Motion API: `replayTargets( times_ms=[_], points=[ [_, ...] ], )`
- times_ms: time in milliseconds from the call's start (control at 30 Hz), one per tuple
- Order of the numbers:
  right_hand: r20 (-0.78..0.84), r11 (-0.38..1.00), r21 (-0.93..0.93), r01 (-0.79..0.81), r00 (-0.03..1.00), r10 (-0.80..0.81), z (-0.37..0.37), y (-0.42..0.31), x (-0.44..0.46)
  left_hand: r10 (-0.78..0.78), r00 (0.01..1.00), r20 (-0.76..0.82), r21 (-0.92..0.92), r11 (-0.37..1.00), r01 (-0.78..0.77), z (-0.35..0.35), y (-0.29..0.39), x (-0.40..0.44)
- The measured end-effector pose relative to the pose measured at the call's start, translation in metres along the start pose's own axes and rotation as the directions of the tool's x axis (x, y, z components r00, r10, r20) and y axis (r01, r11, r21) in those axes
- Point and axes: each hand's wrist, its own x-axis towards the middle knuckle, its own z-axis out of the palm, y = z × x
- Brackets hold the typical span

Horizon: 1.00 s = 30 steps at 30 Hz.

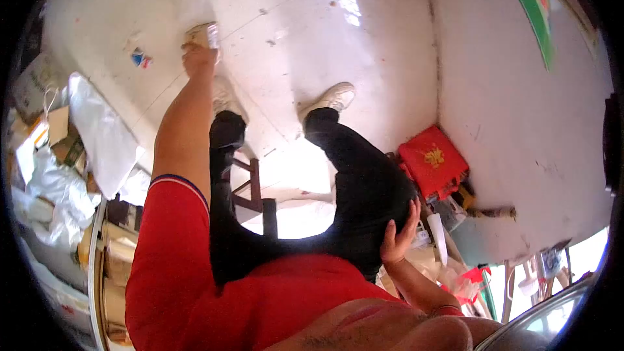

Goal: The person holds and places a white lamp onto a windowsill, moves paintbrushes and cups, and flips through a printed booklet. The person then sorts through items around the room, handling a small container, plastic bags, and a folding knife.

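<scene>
My left hand (198, 58) reaches down at the end of a stretched arm, low over the floor. Its fingers are closed on a small tan box-like piece (203, 34) with a pale side; its exact kind is too small to tell. Left of that hand lies a blue, white and red scrap (140, 58). My right hand (400, 234) rests against the side of my black-trousered right leg (364, 175), fingers stretched and apart, holding nothing.
Plastic bags (58, 195) and cardboard pieces pile up on the left. A red bag with a gold emblem (433, 159) stands by the wall on the right. Dark wooden stool legs (250, 185) show between my legs. A green-edged poster (530, 6) hangs at upper right.
</scene>
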Motion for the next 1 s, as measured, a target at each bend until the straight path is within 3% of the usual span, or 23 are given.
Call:
replayTargets(
  times_ms=[100,167,233,300,367,433,467,500,533,567,633,667,700,767,867,967,1000],
  points=[
    [0.030,0.998,0.027,-0.056,0.998,0.055,-0.004,0.001,-0.010,0.167,0.906,0.389,-0.393,0.920,-0.001,0.004,0.002,-0.045],
    [0.050,0.997,0.055,-0.046,0.998,0.043,-0.007,0.000,-0.011,0.321,0.767,0.555,-0.428,0.901,-0.068,-0.002,0.011,-0.110],
    [0.085,0.991,0.106,-0.087,0.993,0.078,-0.011,-0.001,-0.016,0.429,0.673,0.602,-0.448,0.880,-0.160,-0.019,0.015,-0.192],
    [0.160,0.985,0.034,-0.171,0.973,0.163,-0.027,-0.015,-0.019,0.512,0.601,0.614,-0.551,0.823,-0.138,-0.038,0.012,-0.280],
    [0.197,0.982,0.069,-0.176,0.967,0.160,-0.036,-0.010,-0.029,0.644,0.499,0.580,-0.542,0.762,-0.354,-0.077,0.009,-0.361],
    [0.147,0.985,0.130,-0.113,0.985,0.094,-0.038,-0.006,-0.046,0.697,0.460,0.551,-0.546,0.717,-0.433,-0.134,0.008,-0.444],
    [0.171,0.883,0.440,-0.162,0.981,0.095,-0.051,-0.010,-0.050,0.720,0.421,0.552,-0.555,0.694,-0.458,-0.166,0.011,-0.485],
    [0.184,0.686,0.704,-0.184,0.980,0.075,-0.063,-0.018,-0.055,0.737,0.387,0.555,-0.562,0.674,-0.479,-0.194,0.011,-0.518],
    [0.196,0.475,0.858,-0.194,0.980,0.047,-0.075,-0.027,-0.060,0.751,0.363,0.552,-0.544,0.654,-0.526,-0.213,0.009,-0.545],
    [0.189,0.230,0.955,-0.186,0.982,0.010,-0.086,-0.035,-0.063,0.766,0.404,0.500,-0.416,0.622,-0.663,-0.237,0.010,-0.572],
    [0.214,0.237,0.949,-0.209,0.977,0.003,-0.089,-0.034,-0.071,0.772,0.362,0.522,-0.578,0.633,-0.515,-0.238,-0.005,-0.571],
    [0.280,0.010,0.960,-0.280,0.959,-0.050,-0.130,-0.033,-0.085,0.726,0.379,0.574,-0.653,0.685,-0.324,-0.273,0.006,-0.619],
    [0.227,-0.020,0.973,-0.229,0.970,-0.081,-0.137,-0.027,-0.094,0.696,0.361,0.620,-0.666,0.711,-0.227,-0.285,0.008,-0.633],
    [0.308,-0.275,0.901,-0.336,0.941,-0.140,-0.154,-0.017,-0.109,0.677,0.367,0.638,-0.610,0.735,-0.294,-0.297,0.013,-0.667],
    [0.482,-0.243,0.836,-0.492,0.870,-0.103,-0.213,0.001,-0.130,0.705,0.253,0.662,-0.491,0.664,-0.565,-0.295,0.028,-0.666],
    [0.197,0.080,0.974,-0.210,0.969,0.153,-0.190,0.033,-0.143,0.748,0.193,0.635,-0.342,0.497,-0.798,-0.301,0.045,-0.694],
    [0.163,0.365,0.887,-0.284,0.930,0.328,-0.200,0.049,-0.160,0.775,0.169,0.609,-0.301,0.423,-0.855,-0.301,0.052,-0.705]
  ],
)
